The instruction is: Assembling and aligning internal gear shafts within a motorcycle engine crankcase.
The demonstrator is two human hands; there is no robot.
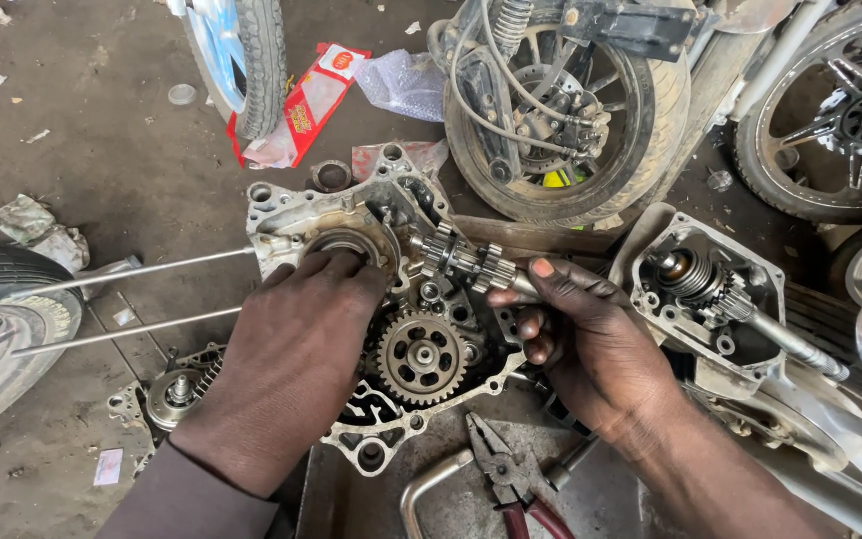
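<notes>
Head view: one camera looks down at both hands over an engine casing on the floor.
Left hand: lies palm down, fingers spread, on the round bearing seat of the crankcase half; it grips nothing.
Right hand: fingers clamped around the gear shaft, held just above the casing.
Gear shaft: steel, ridged with several small toothed gears.
Crankcase half: cast aluminium, greasy, irregular outline with bolt lugs.
Large gear: flat, toothed, drilled with round holes, seated in the casing.
Pliers: red-handled, near the casing.
Floor: dirty grey concrete, littered.
Surroundings: rubber motorcycle tyre behind.
</notes>
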